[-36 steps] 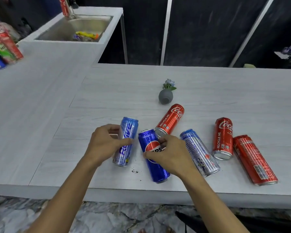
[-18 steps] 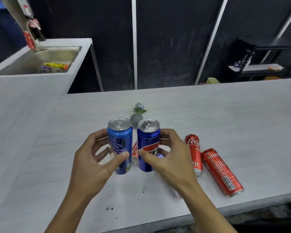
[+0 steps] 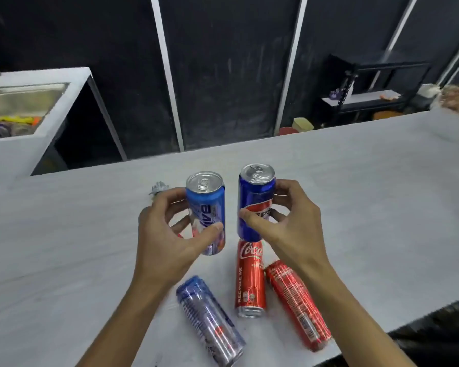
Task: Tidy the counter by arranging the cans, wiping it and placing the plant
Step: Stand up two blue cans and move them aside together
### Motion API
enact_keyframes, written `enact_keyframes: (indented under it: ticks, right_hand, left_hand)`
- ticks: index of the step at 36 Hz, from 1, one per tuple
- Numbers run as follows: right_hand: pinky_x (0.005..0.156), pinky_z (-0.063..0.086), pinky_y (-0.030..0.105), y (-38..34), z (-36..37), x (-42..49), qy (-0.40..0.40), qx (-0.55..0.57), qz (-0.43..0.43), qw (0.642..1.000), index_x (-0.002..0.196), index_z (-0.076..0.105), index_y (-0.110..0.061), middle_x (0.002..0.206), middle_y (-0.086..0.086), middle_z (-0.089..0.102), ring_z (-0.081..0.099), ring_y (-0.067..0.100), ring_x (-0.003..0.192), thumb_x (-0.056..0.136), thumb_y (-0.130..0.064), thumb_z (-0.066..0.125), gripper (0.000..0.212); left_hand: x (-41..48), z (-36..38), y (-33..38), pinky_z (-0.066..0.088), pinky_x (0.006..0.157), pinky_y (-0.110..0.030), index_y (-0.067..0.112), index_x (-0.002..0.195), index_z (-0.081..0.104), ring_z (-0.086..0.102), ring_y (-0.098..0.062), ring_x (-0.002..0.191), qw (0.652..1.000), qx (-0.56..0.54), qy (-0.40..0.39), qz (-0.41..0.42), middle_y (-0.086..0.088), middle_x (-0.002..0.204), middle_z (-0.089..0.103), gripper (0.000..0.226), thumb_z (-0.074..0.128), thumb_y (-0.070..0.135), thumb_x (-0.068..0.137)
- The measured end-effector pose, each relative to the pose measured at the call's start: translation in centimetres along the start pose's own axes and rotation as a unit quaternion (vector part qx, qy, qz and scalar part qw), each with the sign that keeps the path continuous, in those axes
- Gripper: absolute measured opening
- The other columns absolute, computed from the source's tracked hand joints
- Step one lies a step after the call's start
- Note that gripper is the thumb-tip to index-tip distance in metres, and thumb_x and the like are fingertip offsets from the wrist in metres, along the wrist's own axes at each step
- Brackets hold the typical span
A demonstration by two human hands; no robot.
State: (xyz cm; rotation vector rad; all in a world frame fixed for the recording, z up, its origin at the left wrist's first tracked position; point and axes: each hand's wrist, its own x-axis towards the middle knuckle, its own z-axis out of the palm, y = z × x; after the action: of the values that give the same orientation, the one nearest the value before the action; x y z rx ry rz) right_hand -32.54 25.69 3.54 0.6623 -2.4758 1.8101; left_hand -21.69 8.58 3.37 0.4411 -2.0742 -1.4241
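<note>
Left hand [image 3: 167, 234] grips upright light-blue can [image 3: 206, 207], right hand [image 3: 289, 223] grips Pepsi can [image 3: 253, 205]; sink [image 3: 24, 102] holds blurred colourful items

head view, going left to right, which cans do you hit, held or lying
silver-blue can lying → light blue can in left hand → Pepsi can in right hand → far-right red can lying. The Coca-Cola can lies under the Pepsi can, so I leave it out.
</note>
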Motion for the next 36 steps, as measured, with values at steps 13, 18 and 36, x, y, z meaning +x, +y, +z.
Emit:
enact_keyframes:
  ticks: [13, 18, 36]
  right_hand:
    - [0.08, 0.052, 0.011, 7.7, -8.3, 8.1, 0.074, -0.06, 0.007, 0.995, 0.13, 0.053, -0.018, 0.12, -0.007, 0.063, 0.063, 0.01, 0.104, 0.074, -0.025, 0.09, 0.068]
    - [0.074, 0.049, 0.006, 11.3, -10.7, 10.9, 0.1, -0.07, 0.019, 0.992, 0.132, 0.052, -0.019, 0.118, -0.012, 0.06, 0.062, 0.009, 0.104, 0.075, -0.026, 0.089, 0.069]
    - [0.081, 0.052, 0.012, 19.8, -14.5, 20.3, 0.157, -0.095, 0.011, 0.983, 0.134, 0.051, -0.012, 0.129, 0.003, 0.064, 0.061, 0.01, 0.108, 0.076, -0.027, 0.088, 0.07]
  left_hand:
    - [7.0, 13.6, -1.4, 0.053, 0.08, -0.01, 0.029, 0.12, 0.049, 0.062, -0.001, 0.111, 0.999, 0.02, -0.045, 0.0, 0.026, 0.115, 0.057, 0.069, 0.093, 0.018, 0.067]
    - [9.3, 18.6, -2.4, 0.051, 0.082, -0.014, 0.027, 0.121, 0.048, 0.062, -0.007, 0.106, 0.998, 0.023, -0.061, -0.009, 0.017, 0.117, 0.058, 0.068, 0.092, 0.021, 0.069]
    - [16.4, 31.6, -3.9, 0.045, 0.068, -0.004, 0.023, 0.119, 0.047, 0.06, -0.009, 0.103, 0.997, 0.032, -0.065, -0.002, 0.013, 0.114, 0.055, 0.067, 0.092, 0.028, 0.07]
